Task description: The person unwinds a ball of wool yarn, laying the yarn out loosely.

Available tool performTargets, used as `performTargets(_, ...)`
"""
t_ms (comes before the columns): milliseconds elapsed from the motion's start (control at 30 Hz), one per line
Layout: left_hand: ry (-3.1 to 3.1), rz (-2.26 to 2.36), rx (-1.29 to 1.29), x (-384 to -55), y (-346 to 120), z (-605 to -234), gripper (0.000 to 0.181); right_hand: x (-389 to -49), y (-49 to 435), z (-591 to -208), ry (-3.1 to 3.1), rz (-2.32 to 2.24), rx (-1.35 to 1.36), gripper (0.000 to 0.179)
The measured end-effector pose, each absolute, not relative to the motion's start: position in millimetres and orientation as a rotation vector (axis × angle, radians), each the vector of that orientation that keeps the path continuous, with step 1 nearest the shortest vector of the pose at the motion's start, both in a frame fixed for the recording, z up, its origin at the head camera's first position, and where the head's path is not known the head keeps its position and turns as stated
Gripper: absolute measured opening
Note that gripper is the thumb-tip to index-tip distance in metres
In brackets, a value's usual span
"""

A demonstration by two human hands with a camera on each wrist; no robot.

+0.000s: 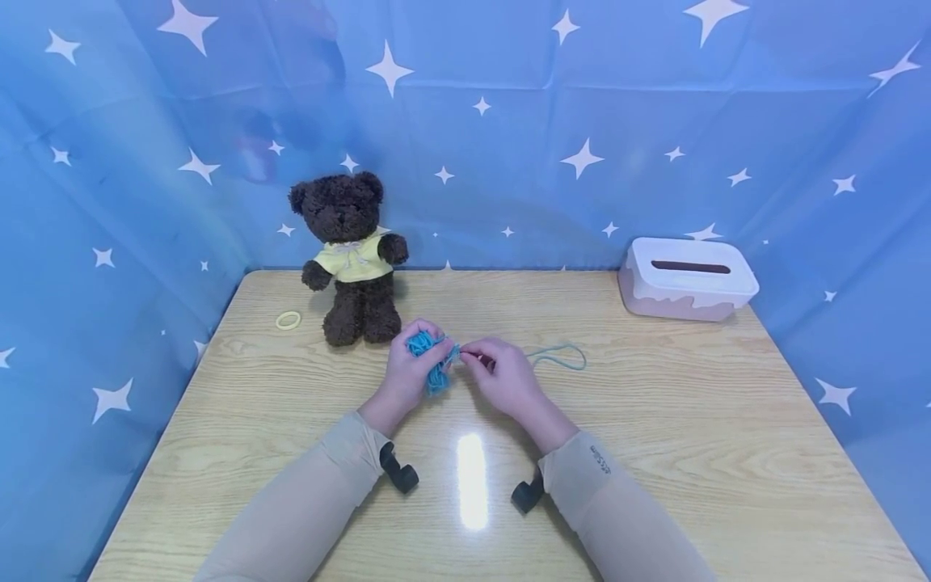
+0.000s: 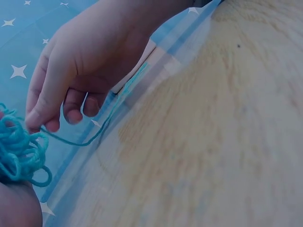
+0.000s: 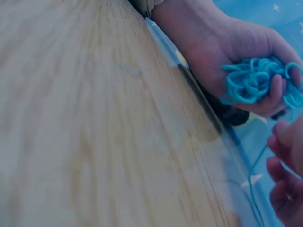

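Note:
A loose bundle of turquoise yarn (image 1: 437,378) lies in my left hand (image 1: 410,368), whose fingers and thumb curl round it above the table. In the right wrist view, loops of the yarn (image 3: 251,81) bulge out between palm and fingers. Beside it, my right hand (image 1: 507,378) pinches a strand between thumb and forefinger, close to the bundle. From that pinch a yarn tail (image 2: 90,142) hangs and runs off to the right, ending in a loop on the table in the head view.
Behind my left hand stands a dark brown teddy bear (image 1: 342,218) in a yellow top. A pale yellow ring (image 1: 288,321) lies left of it. At the back right is a white and pink tissue box (image 1: 676,299). The wooden table (image 1: 691,436) meets a blue star-patterned curtain (image 1: 509,186).

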State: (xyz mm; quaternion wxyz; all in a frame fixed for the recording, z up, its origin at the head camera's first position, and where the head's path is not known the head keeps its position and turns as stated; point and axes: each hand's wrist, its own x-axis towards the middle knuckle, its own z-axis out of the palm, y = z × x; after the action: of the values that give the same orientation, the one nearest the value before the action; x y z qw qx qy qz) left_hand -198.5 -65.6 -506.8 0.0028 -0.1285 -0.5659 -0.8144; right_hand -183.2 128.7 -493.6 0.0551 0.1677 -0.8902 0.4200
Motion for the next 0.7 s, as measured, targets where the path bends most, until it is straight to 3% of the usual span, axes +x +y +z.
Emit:
performTargets(600, -1.830, -2.615, -0.340, -196.8, -66.1, -504.6, 0.015, -188.4, 170.0, -479.1, -2.188, 1.281, 0.384, 0.003)
performTargets(700, -1.838, -2.602, -0.346, -196.6, -66.6, -503.5, 0.021, -188.7, 182.5, -478.9, -2.167, 1.264, 0.346, 0.003)
